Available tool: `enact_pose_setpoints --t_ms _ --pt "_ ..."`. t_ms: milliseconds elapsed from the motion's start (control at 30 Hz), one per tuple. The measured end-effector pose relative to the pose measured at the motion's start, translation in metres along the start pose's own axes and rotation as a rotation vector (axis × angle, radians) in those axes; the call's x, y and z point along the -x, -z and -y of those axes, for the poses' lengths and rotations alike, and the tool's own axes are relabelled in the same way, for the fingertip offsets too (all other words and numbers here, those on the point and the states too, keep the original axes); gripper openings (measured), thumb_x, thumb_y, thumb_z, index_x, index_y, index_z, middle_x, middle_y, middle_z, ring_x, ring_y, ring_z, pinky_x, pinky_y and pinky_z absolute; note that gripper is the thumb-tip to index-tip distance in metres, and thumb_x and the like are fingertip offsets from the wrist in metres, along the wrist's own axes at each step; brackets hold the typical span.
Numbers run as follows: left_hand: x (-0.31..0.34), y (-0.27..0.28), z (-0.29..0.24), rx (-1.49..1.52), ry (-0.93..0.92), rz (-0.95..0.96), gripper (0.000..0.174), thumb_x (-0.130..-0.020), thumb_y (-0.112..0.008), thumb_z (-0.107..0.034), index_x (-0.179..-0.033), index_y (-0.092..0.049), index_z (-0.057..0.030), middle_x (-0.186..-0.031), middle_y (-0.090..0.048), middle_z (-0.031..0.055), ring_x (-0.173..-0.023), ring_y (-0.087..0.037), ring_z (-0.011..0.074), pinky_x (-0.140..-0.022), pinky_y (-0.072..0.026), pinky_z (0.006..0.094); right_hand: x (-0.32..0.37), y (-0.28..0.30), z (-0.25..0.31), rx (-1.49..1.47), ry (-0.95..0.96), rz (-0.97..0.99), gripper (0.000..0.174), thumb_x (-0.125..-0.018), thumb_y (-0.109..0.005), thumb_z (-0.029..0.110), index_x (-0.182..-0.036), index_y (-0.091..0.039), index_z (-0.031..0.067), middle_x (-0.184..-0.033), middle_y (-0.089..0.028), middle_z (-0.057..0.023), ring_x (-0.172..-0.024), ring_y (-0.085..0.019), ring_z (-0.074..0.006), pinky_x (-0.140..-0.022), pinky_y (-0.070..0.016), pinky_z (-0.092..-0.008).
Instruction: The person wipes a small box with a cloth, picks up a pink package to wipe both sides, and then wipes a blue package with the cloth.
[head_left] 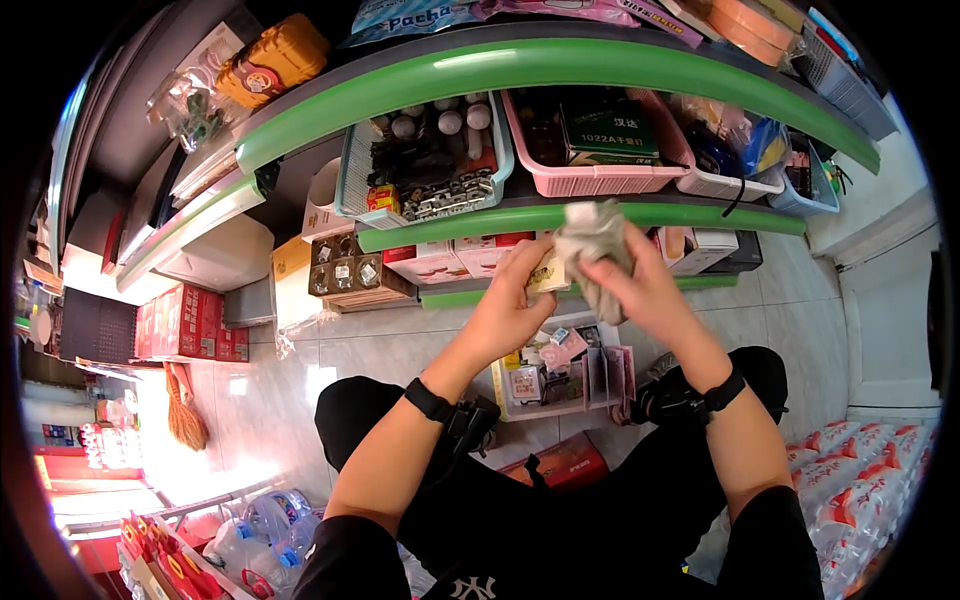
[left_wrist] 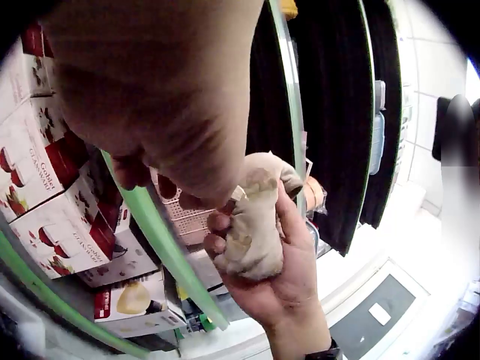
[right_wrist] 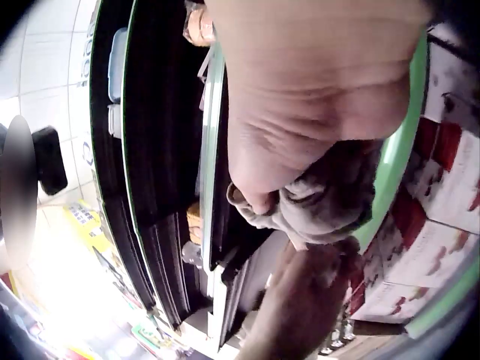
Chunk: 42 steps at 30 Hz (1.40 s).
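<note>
In the head view both hands meet in front of the lower shelf. My right hand (head_left: 648, 290) grips a crumpled grey-beige cloth (head_left: 592, 245), fingers and thumb curled round it. Close beside the cloth, my left hand (head_left: 512, 305) pinches a small flat pale-yellow thing (head_left: 548, 273), whose kind I cannot tell. The left wrist view shows the cloth (left_wrist: 255, 240) lying across the right palm (left_wrist: 289, 281), with the left hand (left_wrist: 165, 112) over it. From the right wrist, the cloth (right_wrist: 330, 199) bulges below the right hand (right_wrist: 322, 97).
Below the hands, a white bin (head_left: 538, 408) of small packets stands on the tiled floor. A blue basket (head_left: 503, 160), a pink basket (head_left: 600, 182) and a white basket (head_left: 735, 187) line the green-edged shelf. Boxed glassware (head_left: 430, 262) sits lower. Wrapped bottles (head_left: 860, 480) lie at the right.
</note>
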<state>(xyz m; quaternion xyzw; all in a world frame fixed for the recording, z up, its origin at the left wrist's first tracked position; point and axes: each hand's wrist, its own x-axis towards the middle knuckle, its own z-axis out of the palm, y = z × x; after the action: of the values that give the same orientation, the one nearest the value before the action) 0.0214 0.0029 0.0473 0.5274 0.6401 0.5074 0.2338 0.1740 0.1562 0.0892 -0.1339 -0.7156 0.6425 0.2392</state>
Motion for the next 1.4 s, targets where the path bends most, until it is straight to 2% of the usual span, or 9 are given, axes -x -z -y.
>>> enact_pose_setpoints --t_ms 67,133,233,333,467,567,733,1000,1400 --pt "0.001 -0.002 0.004 -0.015 0.015 0.009 0.062 -0.086 -0.059 0.002 -0.147 -0.045 0.0030 -0.132 -0.057 0.0151 -0.124 -0.054 0.0257 -0.109 -0.0405 0.0347 0.002 -0.009 -0.006 0.243 0.234 0.036 0.044 -0.096 -0.071 0.011 -0.135 -0.054 -0.0001 -0.118 -0.066 -0.0087 -0.108 -0.064 -0.0194 -0.098 -0.0499 -0.0331" --pt "0.003 -0.007 0.006 0.062 0.032 -0.010 0.060 -0.080 -0.058 0.002 -0.140 -0.049 0.0039 -0.123 -0.056 0.0213 -0.118 -0.055 0.0361 -0.107 -0.0422 0.0396 0.007 -0.013 -0.007 0.093 0.113 0.013 0.045 -0.094 -0.071 0.007 -0.135 -0.053 -0.0014 -0.119 -0.067 -0.0120 -0.110 -0.065 -0.0225 -0.098 -0.0500 -0.0344" --pt "0.007 -0.008 0.008 0.114 0.063 0.046 0.059 -0.081 -0.058 0.002 -0.139 -0.049 0.0038 -0.126 -0.055 0.0214 -0.120 -0.055 0.0356 -0.108 -0.0417 0.0387 0.001 -0.007 -0.015 0.197 0.100 -0.065 0.043 -0.094 -0.071 0.008 -0.133 -0.054 -0.0019 -0.120 -0.069 -0.0136 -0.110 -0.066 -0.0219 -0.097 -0.0504 -0.0346" --pt "0.007 -0.009 0.000 0.318 0.150 0.114 0.065 -0.085 -0.052 0.008 -0.149 -0.042 0.0015 -0.138 -0.056 0.0132 -0.131 -0.050 0.0187 -0.113 -0.0362 0.0310 -0.011 0.003 -0.036 0.191 0.131 -0.220 0.043 -0.094 -0.071 0.009 -0.132 -0.055 -0.0021 -0.120 -0.070 -0.0127 -0.108 -0.067 -0.0222 -0.095 -0.0516 -0.0344" --pt "-0.001 -0.010 -0.006 -0.058 0.013 -0.142 0.072 -0.081 -0.059 0.008 -0.150 -0.038 0.0003 -0.142 -0.052 0.0192 -0.131 -0.052 0.0294 -0.113 -0.0390 0.0366 -0.008 0.014 0.008 -0.640 -0.425 -0.017 0.040 -0.099 -0.071 0.019 -0.134 -0.059 0.0039 -0.120 -0.069 -0.0051 -0.105 -0.068 -0.0145 -0.088 -0.0536 -0.0305" --pt "-0.002 0.002 -0.014 -0.337 -0.095 -0.150 0.082 -0.076 -0.074 0.001 -0.149 -0.038 -0.0001 -0.143 -0.048 0.0249 -0.128 -0.048 0.0427 -0.110 -0.0412 0.0458 0.003 0.002 0.000 -0.432 -0.377 0.114 0.041 -0.101 -0.070 0.025 -0.134 -0.061 0.0036 -0.120 -0.069 -0.0026 -0.105 -0.064 -0.0085 -0.091 -0.0513 -0.0269" --pt "-0.002 0.037 -0.084 -0.586 -0.310 -0.116 0.081 -0.078 -0.083 -0.019 -0.150 -0.048 -0.0061 -0.154 -0.045 0.0195 -0.151 -0.031 0.0410 -0.123 -0.0270 0.0550 -0.003 0.008 -0.008 -0.357 -0.374 0.026 0.040 -0.099 -0.071 0.028 -0.130 -0.064 0.0035 -0.117 -0.070 -0.0023 -0.105 -0.064 -0.0097 -0.092 -0.0503 -0.0274" --pt "-0.016 0.092 -0.177 0.005 -0.630 -0.074 0.069 -0.087 -0.076 -0.029 -0.147 -0.051 -0.0052 -0.151 -0.048 0.0193 -0.142 -0.041 0.0380 -0.117 -0.0340 0.0512 -0.013 0.013 -0.008 -0.460 -0.437 -0.045 0.036 -0.099 -0.071 0.032 -0.123 -0.066 0.0058 -0.110 -0.070 -0.0029 -0.099 -0.065 -0.0126 -0.085 -0.0528 -0.0300" --pt "-0.011 0.083 -0.177 0.127 -0.657 0.021 0.056 -0.093 -0.065 -0.030 -0.141 -0.053 -0.0032 -0.144 -0.052 0.0185 -0.128 -0.050 0.0328 -0.107 -0.0421 0.0456 -0.005 0.020 -0.007 -0.426 -0.423 -0.058 0.036 -0.100 -0.069 0.030 -0.125 -0.066 0.0048 -0.109 -0.071 -0.0026 -0.097 -0.067 -0.0111 -0.082 -0.0549 -0.0292"
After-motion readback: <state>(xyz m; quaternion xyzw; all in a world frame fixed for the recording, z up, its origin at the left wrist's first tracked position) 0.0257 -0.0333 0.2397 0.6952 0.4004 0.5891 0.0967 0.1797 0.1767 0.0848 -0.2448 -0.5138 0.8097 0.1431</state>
